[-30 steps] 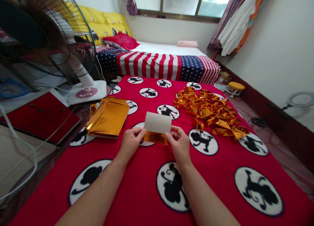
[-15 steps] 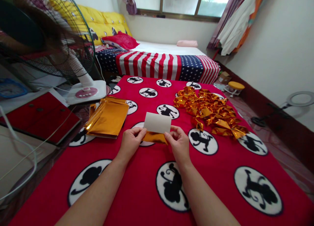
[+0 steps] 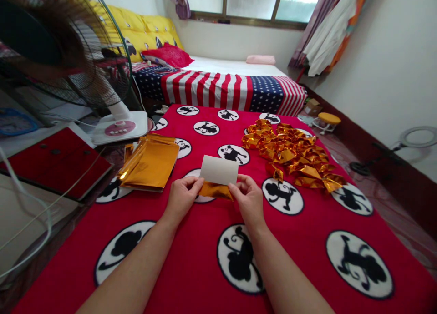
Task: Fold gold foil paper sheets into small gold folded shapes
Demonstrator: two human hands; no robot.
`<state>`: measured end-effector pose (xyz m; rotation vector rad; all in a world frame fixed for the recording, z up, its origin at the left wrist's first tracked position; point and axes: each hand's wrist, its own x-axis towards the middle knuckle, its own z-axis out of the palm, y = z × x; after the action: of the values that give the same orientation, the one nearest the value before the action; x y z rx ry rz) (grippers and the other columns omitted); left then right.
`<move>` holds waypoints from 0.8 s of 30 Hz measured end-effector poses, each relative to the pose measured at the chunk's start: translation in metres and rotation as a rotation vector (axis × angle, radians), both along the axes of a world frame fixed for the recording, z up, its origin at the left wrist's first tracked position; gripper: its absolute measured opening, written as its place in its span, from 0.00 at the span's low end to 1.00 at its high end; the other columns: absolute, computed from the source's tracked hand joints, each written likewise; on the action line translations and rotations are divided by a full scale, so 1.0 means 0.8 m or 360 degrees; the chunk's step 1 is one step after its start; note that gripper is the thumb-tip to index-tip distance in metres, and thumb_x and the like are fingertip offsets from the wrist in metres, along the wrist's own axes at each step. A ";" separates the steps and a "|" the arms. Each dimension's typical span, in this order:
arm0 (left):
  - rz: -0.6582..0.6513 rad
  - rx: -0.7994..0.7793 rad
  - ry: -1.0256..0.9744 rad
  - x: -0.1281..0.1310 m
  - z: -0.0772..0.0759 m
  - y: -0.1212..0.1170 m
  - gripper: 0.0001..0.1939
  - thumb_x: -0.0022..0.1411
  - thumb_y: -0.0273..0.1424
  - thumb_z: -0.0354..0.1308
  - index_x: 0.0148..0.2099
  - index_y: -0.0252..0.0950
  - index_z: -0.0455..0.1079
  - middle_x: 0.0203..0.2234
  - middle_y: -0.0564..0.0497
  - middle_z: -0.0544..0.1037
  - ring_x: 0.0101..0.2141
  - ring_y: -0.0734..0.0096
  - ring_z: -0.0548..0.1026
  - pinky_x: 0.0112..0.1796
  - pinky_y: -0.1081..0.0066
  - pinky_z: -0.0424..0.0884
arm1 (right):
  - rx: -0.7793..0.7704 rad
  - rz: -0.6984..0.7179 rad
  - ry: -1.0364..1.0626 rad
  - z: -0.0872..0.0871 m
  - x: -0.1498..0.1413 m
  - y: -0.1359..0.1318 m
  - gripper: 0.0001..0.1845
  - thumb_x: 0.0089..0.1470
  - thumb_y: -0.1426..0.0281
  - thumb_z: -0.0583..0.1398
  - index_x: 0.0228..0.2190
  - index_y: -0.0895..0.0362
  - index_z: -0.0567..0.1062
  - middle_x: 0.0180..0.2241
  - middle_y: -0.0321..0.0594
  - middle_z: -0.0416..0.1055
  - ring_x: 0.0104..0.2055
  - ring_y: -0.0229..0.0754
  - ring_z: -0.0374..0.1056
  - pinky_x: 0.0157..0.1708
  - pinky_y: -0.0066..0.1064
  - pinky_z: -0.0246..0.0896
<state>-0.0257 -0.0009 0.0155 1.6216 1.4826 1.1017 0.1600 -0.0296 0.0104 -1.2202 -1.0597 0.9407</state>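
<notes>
– Tell about the bare left hand (image 3: 183,194)?
– Pinching the left edge of a small rectangular sheet of gold foil paper with a pale grey back (image 3: 218,169), thumb on top.
– And with the bare right hand (image 3: 251,198)?
– Pinching the right edge of the same sheet, with thumb near the gold strip and curled fingers around the edge.
– Holding it where?
– Between both hands, above the middle of a bright red cloth printed with white ovals and black monkey figures (image 3: 191,264). Showing pale grey on the far part, shiny gold on the near strip. Cannot tell whether touching the cloth.
– See anything to the left?
– Yes, a flat, slightly uneven stack of shiny gold foil sheets (image 3: 153,164), lying near the left hand but apart from it. Beyond that, can see the white base of a standing fan with a pink control panel (image 3: 120,128).
– And to the right?
– Can see a loose heap of crumpled-looking, folded gold foil pieces (image 3: 290,154), spread over the cloth beyond the right hand.
</notes>
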 end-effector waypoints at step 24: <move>0.0034 0.0042 0.0102 0.002 0.002 -0.001 0.18 0.58 0.40 0.55 0.29 0.30 0.77 0.20 0.53 0.73 0.24 0.73 0.68 0.26 0.76 0.61 | 0.0004 0.0053 -0.0061 -0.004 0.000 0.000 0.14 0.51 0.65 0.63 0.39 0.57 0.72 0.20 0.28 0.64 0.22 0.33 0.59 0.24 0.25 0.56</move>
<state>-0.0239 -0.0017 0.0171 1.6771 1.5360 1.0944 0.1601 -0.0297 0.0074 -1.2259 -1.1141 0.9444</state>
